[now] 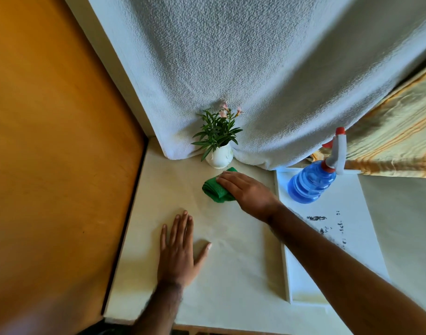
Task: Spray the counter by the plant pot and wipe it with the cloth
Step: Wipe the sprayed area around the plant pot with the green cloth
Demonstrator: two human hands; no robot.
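A white plant pot (219,157) with green leaves and small pink flowers stands at the back of the cream counter (231,262). Just in front of it lies a folded green cloth (215,188). My right hand (248,193) presses down on the cloth's right half, fingers pointing left. Nearer to me, my left hand (179,252) rests flat on the counter with its fingers spread and nothing in it. A blue spray bottle (313,181) with a white and red trigger head stands upright at the right, on a white board (340,250), apart from both hands.
A white textured towel (255,68) hangs behind the pot down to the counter. An orange wooden panel (50,141) walls the left side. Striped yellow fabric (395,136) hangs at the right. The white board bears dark smudges (328,223).
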